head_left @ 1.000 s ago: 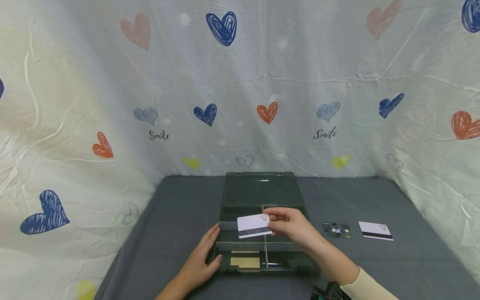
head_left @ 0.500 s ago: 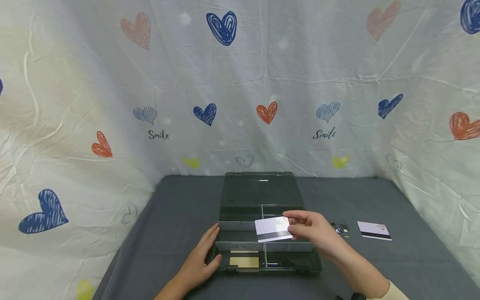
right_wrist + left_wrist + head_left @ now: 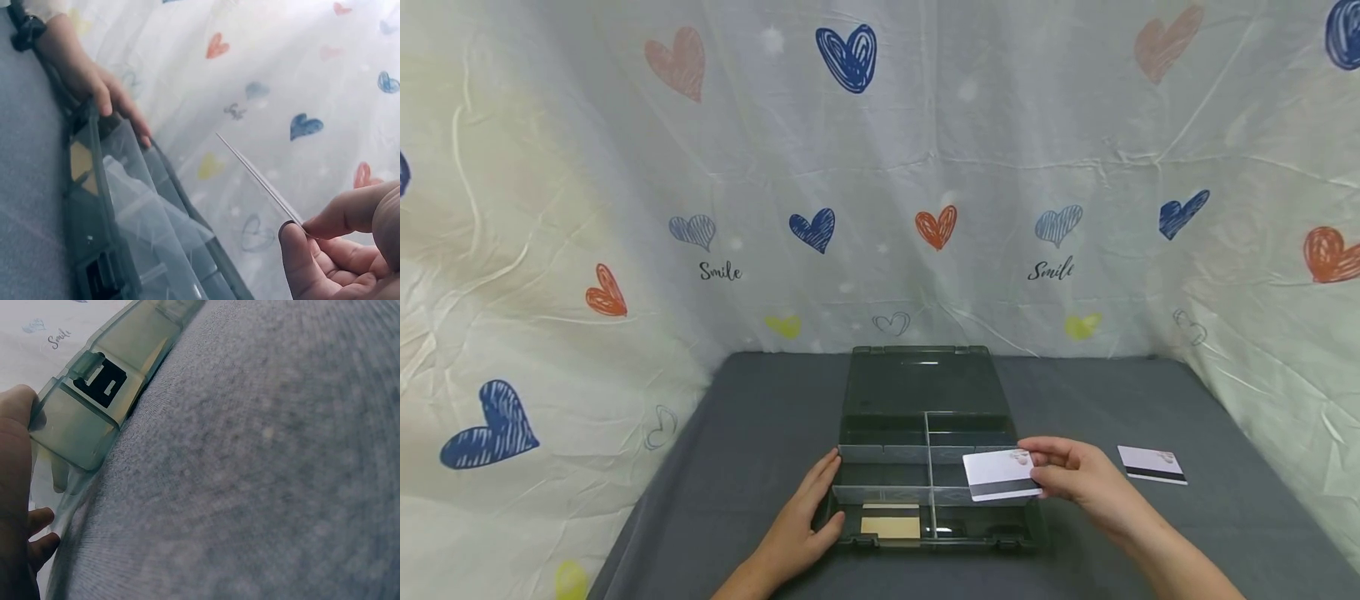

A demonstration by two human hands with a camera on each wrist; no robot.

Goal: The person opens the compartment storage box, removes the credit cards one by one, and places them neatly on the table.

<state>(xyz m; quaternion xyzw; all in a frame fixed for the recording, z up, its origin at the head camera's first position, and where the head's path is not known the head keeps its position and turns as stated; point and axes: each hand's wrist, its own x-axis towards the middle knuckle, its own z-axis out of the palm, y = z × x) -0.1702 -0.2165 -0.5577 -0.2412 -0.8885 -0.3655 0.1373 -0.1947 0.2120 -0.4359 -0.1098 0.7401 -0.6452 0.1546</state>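
My right hand (image 3: 1078, 479) pinches a white plastic card (image 3: 1000, 477) with a dark stripe at its right end, over the right part of the open compartment box (image 3: 887, 452). The right wrist view shows that card (image 3: 259, 178) nearly edge-on between thumb and fingers. My left hand (image 3: 797, 529) rests along the box's left side, fingers stretched out and thumb near the front corner. A tan card (image 3: 890, 522) lies in the front left compartment. The box's dark translucent lid (image 3: 925, 383) is folded back flat behind it.
Another white striped card (image 3: 1152, 464) lies on the grey cloth-covered table (image 3: 767, 417), right of my right hand. A curtain printed with hearts (image 3: 880, 167) hangs behind and at both sides. Black latches (image 3: 865, 540) line the box's front edge.
My right hand has moved right with the white card, from over the box's middle to its right edge. The dark card on the table is now hidden behind that hand. The left hand stays put.
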